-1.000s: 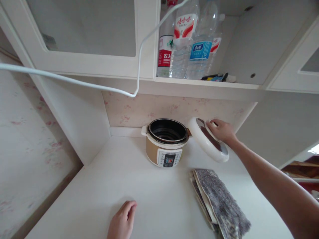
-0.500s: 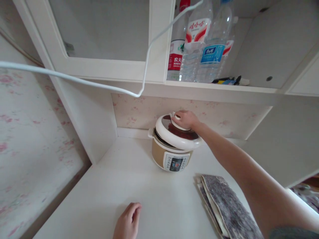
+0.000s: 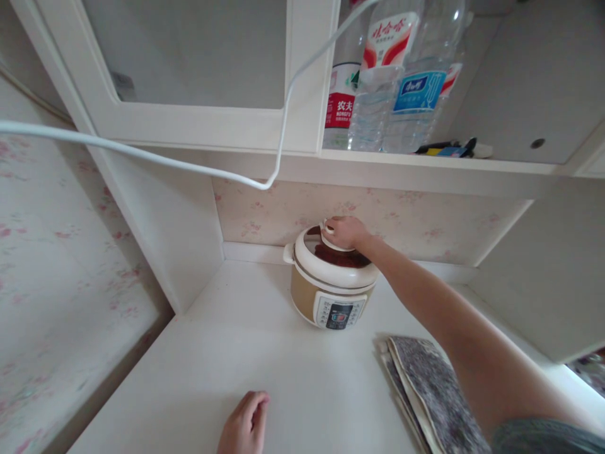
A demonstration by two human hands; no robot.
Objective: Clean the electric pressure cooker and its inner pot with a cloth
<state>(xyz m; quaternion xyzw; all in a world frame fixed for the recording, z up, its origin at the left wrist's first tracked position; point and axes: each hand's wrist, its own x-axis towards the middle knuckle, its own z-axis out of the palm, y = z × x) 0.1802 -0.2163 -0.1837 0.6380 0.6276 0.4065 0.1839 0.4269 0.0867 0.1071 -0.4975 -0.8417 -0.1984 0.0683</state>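
The white lid point(image 3: 326, 272) is sitting on the gold-and-white electric pressure cooker point(image 3: 304, 295), at the far side of the white counter point(image 3: 293, 372), its control panel point(image 3: 338, 314) facing near. The right hand point(image 3: 345, 233) is grasping the lid's handle point(image 3: 328, 241), fingers wrapping over it from the right, so the lid is lying directly beneath that grip. The handle's long axis is running from far left to near right, and the forearm is reaching in from the near right. The right hand is the nearer one; the left hand point(image 3: 244, 424) is resting at the near edge, well apart from the cooker, curling loosely with nothing visible in it. A folded gray towel point(image 3: 437, 384) is lying to the near right, below the forearm. Plastic bottles point(image 3: 382, 104) are standing on the shelf above.
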